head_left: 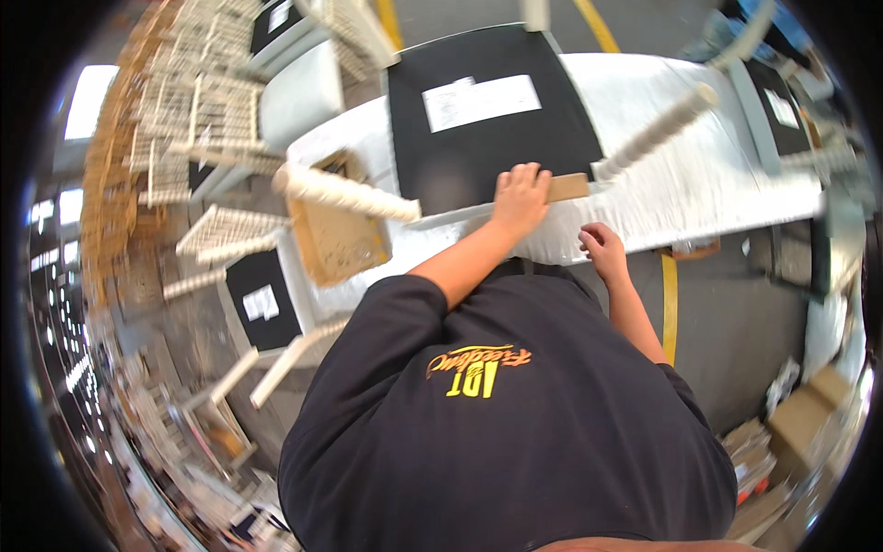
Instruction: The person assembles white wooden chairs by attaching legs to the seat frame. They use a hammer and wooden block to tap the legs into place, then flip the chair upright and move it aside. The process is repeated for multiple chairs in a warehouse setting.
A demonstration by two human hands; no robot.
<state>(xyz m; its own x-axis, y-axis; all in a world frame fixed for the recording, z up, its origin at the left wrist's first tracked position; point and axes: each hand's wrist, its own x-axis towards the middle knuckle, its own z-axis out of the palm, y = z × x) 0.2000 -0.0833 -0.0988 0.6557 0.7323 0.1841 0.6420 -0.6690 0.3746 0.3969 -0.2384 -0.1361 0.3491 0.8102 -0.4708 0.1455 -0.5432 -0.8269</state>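
An upturned chair lies on a white-covered table, its black seat underside (487, 138) facing up with a white label (483, 101) on it. My left hand (521, 199) rests over the seat's near edge, wrapped across a flat brown strip (568, 188) whose right end sticks out beside it. Close to the strip's right end, a pale turned leg (655, 133) slants up from the corner; another turned leg (349, 193) rises at the left. My right hand (602, 250) hovers just in front of the table edge, fingers curled together; anything pinched in them is too small to make out.
The white table cover (708, 198) extends to the right. A shallow tan tray (336, 235) sits left of the chair. More upturned chairs stand at left (262, 304) and far right (777, 110). Cardboard (809, 414) is piled at lower right.
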